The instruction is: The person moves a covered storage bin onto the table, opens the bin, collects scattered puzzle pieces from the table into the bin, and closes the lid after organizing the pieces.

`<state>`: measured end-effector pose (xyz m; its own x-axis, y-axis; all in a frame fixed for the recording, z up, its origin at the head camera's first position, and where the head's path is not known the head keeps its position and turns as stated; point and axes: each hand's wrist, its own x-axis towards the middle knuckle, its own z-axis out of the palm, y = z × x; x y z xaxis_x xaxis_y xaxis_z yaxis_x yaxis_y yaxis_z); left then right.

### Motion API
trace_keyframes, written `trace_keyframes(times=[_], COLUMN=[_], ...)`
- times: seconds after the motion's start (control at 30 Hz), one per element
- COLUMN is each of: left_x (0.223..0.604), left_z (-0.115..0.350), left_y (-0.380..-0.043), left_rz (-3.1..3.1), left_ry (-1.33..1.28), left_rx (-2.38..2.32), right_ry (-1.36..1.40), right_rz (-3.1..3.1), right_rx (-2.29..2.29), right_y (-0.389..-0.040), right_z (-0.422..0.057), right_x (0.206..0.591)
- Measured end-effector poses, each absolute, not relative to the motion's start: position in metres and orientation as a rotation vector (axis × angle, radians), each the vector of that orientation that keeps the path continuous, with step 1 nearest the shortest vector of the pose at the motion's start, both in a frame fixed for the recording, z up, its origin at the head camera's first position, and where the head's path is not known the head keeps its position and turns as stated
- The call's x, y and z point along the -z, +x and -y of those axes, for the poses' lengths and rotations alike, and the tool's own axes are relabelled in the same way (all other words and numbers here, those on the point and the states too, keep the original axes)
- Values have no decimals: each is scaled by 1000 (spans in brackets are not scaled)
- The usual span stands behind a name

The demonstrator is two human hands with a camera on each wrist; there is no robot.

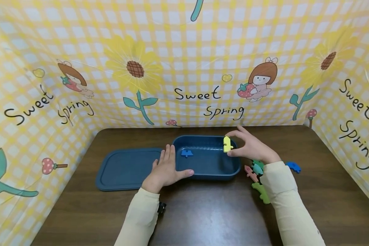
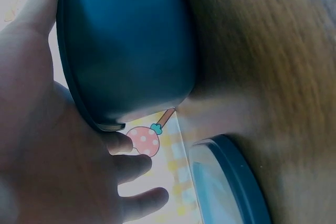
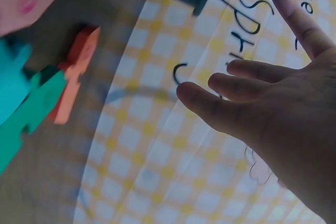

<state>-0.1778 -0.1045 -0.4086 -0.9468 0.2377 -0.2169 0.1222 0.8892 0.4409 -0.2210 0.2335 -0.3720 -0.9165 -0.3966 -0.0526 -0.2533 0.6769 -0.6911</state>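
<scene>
My right hand (image 1: 254, 147) pinches a small yellow puzzle piece (image 1: 227, 145) between thumb and fingers, above the right part of a dark blue rectangular box (image 1: 206, 177). In the right wrist view, the yellow piece is cut off at the top edge and the other fingers stretch out away from it. A blue puzzle piece (image 1: 187, 153) lies inside the box, toward its left end. At the box's left end is my left hand (image 1: 165, 172), its fingers straight along the rim and its thumb extended over the front edge.
Left of the box lies its flat blue lid (image 1: 126, 169), partly behind the left hand. Right of the box, by the right sleeve, are a pink piece (image 1: 250, 173), a light green piece (image 1: 261, 192), teal and green pieces, and a blue piece (image 1: 293, 166). A patterned cloth (image 1: 196, 61) surrounds the table.
</scene>
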Motion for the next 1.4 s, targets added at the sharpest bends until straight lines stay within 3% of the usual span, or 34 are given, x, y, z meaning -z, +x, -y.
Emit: trace_keyframes(times=[0.73, 1.4], left_x=[410, 408], left_z=[103, 103], left_y=[-177, -176], left_rz=[-2798, -2810], left_ry=[250, 248], left_rx=[-635, -636], right_ry=[-603, -588], right_rz=[-2669, -2630], right_rx=[982, 896], right_y=[-252, -272], right_z=[-161, -137], right_x=[353, 372])
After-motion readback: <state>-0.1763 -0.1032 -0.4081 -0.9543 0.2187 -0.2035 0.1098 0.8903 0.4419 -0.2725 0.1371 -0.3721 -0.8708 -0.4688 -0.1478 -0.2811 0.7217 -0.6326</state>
